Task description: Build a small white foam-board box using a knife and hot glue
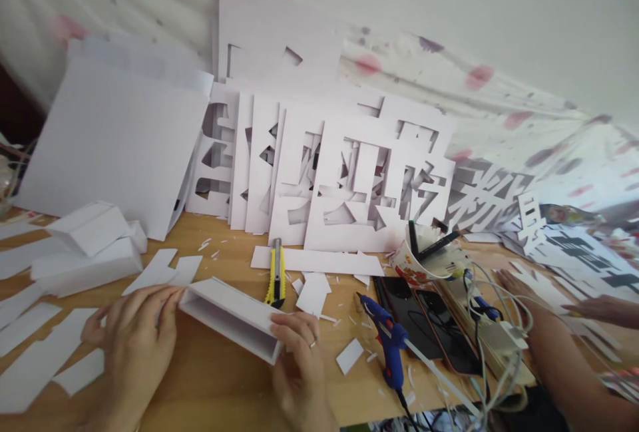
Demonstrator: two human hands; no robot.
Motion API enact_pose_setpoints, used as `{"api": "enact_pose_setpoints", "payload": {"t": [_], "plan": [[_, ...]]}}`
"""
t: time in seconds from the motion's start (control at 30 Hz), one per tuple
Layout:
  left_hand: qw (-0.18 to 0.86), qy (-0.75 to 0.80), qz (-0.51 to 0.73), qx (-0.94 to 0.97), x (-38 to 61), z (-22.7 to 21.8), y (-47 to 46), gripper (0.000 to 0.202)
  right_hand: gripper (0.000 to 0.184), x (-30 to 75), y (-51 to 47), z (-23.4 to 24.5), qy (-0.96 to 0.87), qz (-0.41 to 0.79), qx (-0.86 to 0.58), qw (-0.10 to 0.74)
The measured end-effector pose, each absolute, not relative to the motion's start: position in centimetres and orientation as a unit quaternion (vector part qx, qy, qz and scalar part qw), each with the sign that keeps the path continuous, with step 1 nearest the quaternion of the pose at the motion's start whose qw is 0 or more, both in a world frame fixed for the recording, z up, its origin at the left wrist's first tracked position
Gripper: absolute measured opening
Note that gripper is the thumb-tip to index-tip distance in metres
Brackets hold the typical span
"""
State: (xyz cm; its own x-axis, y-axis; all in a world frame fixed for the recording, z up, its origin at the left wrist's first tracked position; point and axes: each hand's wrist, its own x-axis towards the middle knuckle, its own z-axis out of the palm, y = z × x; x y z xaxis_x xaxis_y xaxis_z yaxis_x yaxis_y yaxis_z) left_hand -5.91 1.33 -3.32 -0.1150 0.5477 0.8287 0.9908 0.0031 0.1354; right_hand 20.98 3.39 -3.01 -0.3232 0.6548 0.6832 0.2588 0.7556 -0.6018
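Observation:
A long, narrow white foam-board box [239, 312] with an open side facing me is held between both hands above the wooden table. My left hand [142, 339] pinches its left end between thumb and fingers. At the right end, my right hand [302, 352], with a ring on one finger, grips the corner. Just behind the box lies a yellow utility knife [276, 273]. To the right of my right hand rests a blue glue gun [387, 335] with a white glue stick in its back. Two more white folded boxes [90, 252] sit at the left.
White boards with cut-out shapes [349, 186] lean against the wall. A paper tub [424, 255] holds markers and scraps. Two phones [442, 325] lie beside a power strip [492, 332] with tangled cables. Another person's arm [554, 352] and hands handle white strips at the right.

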Motion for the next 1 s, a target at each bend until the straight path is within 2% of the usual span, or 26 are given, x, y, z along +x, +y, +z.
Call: {"api": "enact_pose_setpoints", "payload": {"t": [0.57,0.77,1.0], "plan": [[0.136,-0.678,-0.436,-0.576,-5.9,-3.6,1.0,0.031,0.057,21.0,3.7,-2.9,-0.795,0.166,-0.303,0.499],[0.181,-0.671,-0.395,-0.601,-6.6,-3.0,1.1,0.032,0.055,21.0,4.1,-2.9,-0.796,0.138,-0.296,0.51],[0.224,-0.646,-0.348,-0.641,-6.7,-2.0,1.0,0.024,0.054,21.0,4.1,-2.8,-0.798,0.146,-0.29,0.508]]}}
